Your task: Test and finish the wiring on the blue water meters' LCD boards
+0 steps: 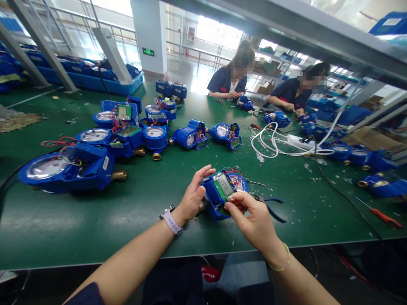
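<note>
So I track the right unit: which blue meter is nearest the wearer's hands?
The blue meter between the left hand and right hand, beside the pliers; the other meters all lie farther from both hands.

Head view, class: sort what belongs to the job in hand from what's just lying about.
Job: meter between left hand and right hand; its display; perhaps the pliers beside it.
Seemingly just lying about: screwdriver; white scraps; power strip.
</note>
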`<control>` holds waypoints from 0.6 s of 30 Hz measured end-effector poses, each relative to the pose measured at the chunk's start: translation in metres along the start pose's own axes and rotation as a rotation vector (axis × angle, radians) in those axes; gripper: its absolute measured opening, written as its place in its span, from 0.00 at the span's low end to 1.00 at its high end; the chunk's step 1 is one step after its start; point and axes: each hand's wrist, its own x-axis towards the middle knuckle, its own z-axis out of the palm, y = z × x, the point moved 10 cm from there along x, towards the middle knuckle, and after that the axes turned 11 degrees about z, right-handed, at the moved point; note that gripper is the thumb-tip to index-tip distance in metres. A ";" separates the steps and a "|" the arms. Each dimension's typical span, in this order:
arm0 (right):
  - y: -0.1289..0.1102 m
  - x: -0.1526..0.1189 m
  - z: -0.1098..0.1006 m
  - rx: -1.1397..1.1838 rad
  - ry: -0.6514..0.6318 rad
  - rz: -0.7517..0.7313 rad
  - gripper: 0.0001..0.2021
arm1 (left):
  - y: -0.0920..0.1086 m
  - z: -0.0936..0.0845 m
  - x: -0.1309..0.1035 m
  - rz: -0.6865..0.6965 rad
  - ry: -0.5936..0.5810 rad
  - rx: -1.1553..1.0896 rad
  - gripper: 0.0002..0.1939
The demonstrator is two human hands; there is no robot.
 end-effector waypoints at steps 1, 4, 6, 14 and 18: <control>-0.002 0.000 -0.001 -0.028 0.004 -0.014 0.04 | 0.001 0.001 0.000 0.001 -0.014 0.009 0.38; -0.008 -0.001 -0.004 -0.106 0.005 -0.053 0.05 | 0.005 0.004 -0.001 0.014 -0.069 0.094 0.36; -0.011 -0.002 -0.006 -0.150 0.002 -0.082 0.06 | 0.010 0.005 0.000 0.043 -0.101 0.176 0.33; -0.017 -0.001 0.009 -0.201 -0.123 -0.158 0.05 | -0.001 -0.011 0.004 -0.032 -0.003 0.236 0.24; -0.009 0.015 -0.018 -0.131 -0.075 -0.128 0.08 | -0.009 -0.011 0.003 -0.105 0.054 0.188 0.25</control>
